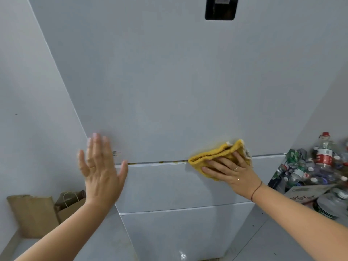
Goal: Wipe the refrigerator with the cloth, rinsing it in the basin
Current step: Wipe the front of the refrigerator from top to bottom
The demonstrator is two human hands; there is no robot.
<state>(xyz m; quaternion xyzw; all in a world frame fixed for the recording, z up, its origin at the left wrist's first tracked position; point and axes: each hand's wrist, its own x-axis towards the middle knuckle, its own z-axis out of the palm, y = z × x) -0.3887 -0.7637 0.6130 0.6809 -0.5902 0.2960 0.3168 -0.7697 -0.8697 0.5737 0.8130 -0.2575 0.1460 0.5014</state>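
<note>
Right hand (231,174), fingers flat, presses the yellow cloth (212,154) beneath its fingertips onto the refrigerator (169,91) at its stained door seam (150,163), presumably to scrub it. Left hand (99,166), spread open, likely braces the door.

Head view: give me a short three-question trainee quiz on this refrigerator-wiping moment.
1. True or false: the left hand holds the yellow cloth.
2. Where on the refrigerator is the cloth pressed? A) on its side wall B) at the seam under the upper door C) on the lowest drawer
3. Fill in: brownish stains line the seam to the cloth's ___.
Key: 1 false, the right hand presses it; 2 B; 3 left.
</note>
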